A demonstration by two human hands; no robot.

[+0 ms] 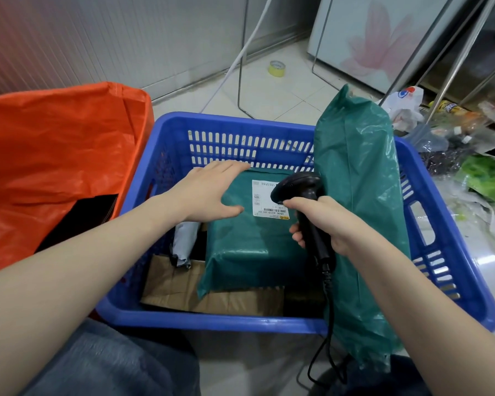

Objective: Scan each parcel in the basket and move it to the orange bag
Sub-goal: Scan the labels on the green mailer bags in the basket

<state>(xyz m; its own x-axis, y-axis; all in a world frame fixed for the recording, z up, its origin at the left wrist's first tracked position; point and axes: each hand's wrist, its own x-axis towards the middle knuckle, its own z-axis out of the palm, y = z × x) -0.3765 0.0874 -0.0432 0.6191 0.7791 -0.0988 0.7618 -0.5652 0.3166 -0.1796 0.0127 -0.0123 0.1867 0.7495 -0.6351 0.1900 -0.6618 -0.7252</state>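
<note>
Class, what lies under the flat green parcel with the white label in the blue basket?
Under the green parcel a brown cardboard box and a grey parcel show. Anything beneath its middle is covered.

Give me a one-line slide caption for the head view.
Right hand aims a scanner at a green parcel's label in the blue basket; left hand steadies the parcel.

a blue basket (226, 321) with high slotted walls sits open at the top. a tall green parcel (357, 195) stands along its right side, rising above the rim and blocking that side. a flat green parcel (249, 247) fills the middle. a narrow gap lies at the basket's left, above a grey parcel (185, 241) and cardboard (172, 284). the orange bag (55, 155) stands just beside the left wall.
</note>
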